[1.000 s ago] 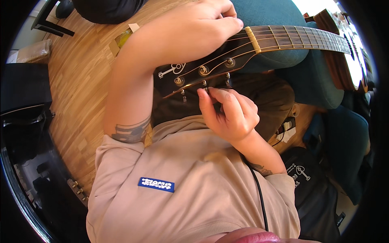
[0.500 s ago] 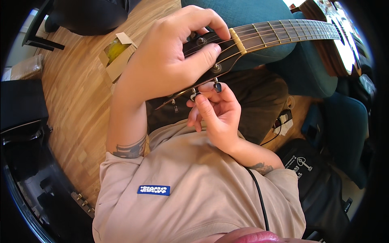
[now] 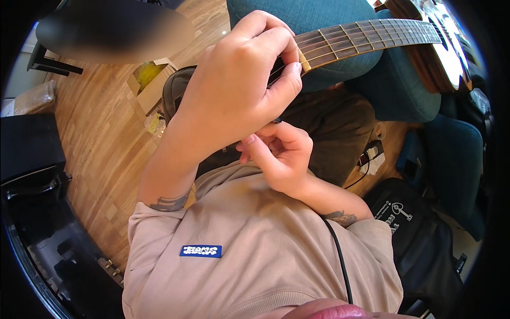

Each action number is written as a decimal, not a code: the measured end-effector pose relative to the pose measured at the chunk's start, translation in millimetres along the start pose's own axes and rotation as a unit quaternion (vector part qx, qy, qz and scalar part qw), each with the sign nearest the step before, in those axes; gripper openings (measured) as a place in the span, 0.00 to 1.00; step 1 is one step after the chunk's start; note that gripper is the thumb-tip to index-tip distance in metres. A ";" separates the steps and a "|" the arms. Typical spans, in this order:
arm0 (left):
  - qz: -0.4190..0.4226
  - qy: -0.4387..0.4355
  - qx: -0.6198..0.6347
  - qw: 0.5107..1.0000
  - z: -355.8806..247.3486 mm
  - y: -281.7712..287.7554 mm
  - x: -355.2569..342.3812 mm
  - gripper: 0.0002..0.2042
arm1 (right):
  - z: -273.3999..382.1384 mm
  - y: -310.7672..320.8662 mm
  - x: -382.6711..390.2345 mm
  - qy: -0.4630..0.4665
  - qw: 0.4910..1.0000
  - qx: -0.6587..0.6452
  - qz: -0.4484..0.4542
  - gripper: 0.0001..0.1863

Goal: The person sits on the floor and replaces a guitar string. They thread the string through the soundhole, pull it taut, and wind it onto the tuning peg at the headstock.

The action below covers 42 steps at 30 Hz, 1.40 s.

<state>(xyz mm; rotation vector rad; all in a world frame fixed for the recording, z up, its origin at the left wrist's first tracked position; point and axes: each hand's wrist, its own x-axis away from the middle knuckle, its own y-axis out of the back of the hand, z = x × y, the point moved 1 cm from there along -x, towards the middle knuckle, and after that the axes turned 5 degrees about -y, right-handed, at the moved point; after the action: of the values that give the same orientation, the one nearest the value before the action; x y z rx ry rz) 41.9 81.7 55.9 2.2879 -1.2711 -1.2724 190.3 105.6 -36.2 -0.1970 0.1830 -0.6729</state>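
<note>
The guitar's fretted neck point(image 3: 366, 40) runs from the upper right toward my hands. Its pale nut point(image 3: 304, 61) shows, while my left hand point(image 3: 239, 80) covers nearly all of the headstock. That hand's thumb and fingertips close together on the strings right beside the nut; exactly which string they pinch is hidden. Lower down, my right hand point(image 3: 284, 157) is closed with bent fingers at the headstock's near edge. Above its knuckles a bit of a dark tuning peg point(image 3: 277, 120) peeks out. The peg at its thumb is hidden under my left wrist.
The guitar body point(image 3: 441, 58) rests at the upper right by teal upholstered seats point(image 3: 393, 90). An open cardboard box point(image 3: 151, 85) sits on the wooden floor. At left stands a shiny black object point(image 3: 42, 223); a black bag point(image 3: 419, 239) lies at right. A dark blurred shape point(image 3: 114, 29) fills the upper left.
My left hand has rolled over the headstock and moved slightly right, its thumb and fingertips now together at the nut. My right hand has shifted slightly left and down. The headstock is more hidden.
</note>
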 end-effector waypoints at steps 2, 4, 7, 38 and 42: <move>-0.006 -0.018 -0.002 1.000 1.2 -1.0 -2.1 0.04 | 4.0 -3.8 0.1 -0.042 0.997 -0.058 -0.007 0.07; -0.009 -0.044 0.001 0.999 0.3 -0.3 -6.3 0.04 | 5.3 -3.3 0.7 -0.044 0.998 -0.041 -0.007 0.07; -0.004 -0.052 -0.011 0.999 -0.1 -0.8 -7.3 0.04 | -5.5 3.9 4.2 0.103 0.988 0.104 -0.048 0.09; -0.001 -0.039 0.019 0.999 13.7 51.5 50.6 0.07 | 13.8 1.4 -22.0 0.263 0.913 0.310 -0.035 0.08; 0.000 -0.064 0.010 0.998 16.5 47.7 48.9 0.08 | 11.9 0.1 -22.4 0.256 0.922 0.288 -0.032 0.07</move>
<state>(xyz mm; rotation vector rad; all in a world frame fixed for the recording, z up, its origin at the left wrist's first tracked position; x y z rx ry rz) 13.6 18.4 44.4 2.2517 -1.3299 -1.4322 176.0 121.3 -22.4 0.5496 0.4710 -0.8071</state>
